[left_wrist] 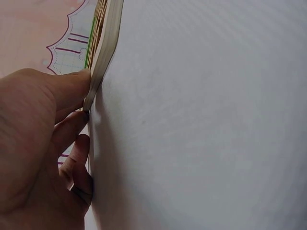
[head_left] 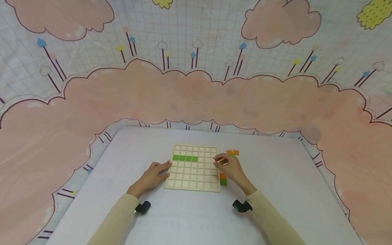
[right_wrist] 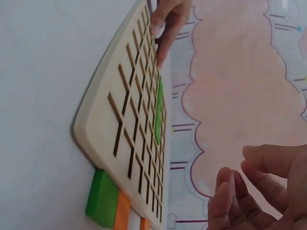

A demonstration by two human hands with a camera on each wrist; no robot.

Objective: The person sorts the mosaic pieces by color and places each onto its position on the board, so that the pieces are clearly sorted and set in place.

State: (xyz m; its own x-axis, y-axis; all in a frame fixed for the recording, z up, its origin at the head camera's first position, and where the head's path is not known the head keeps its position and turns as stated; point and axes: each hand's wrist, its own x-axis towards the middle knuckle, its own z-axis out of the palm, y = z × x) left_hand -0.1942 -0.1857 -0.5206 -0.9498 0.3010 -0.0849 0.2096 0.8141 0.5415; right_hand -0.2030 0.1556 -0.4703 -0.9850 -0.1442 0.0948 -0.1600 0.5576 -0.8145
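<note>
A pale wooden grid board (head_left: pixel 193 173) lies on the white table, with several green tiles (head_left: pixel 185 158) set side by side in one of its upper rows. My left hand (head_left: pixel 151 175) touches the board's left edge with spread fingers. In the left wrist view, fingertips (left_wrist: pixel 79 79) meet the board's side (left_wrist: pixel 108 45). Over the right edge hovers my right hand (head_left: pixel 231 166), thumb and forefinger bent toward each other. The right wrist view shows a gap between those fingertips and nothing visible in it. An orange piece (head_left: pixel 222 160) shows behind the fingers in the head view.
Beside the board's lower right edge sit an orange piece (head_left: pixel 223 176) and a green block (head_left: pixel 223 182). Orange tiles (head_left: pixel 236 152) and a partly hidden green tile (head_left: pixel 233 155) lie beyond the right hand. A patterned cloth backdrop (head_left: pixel 196 98) rises behind the table.
</note>
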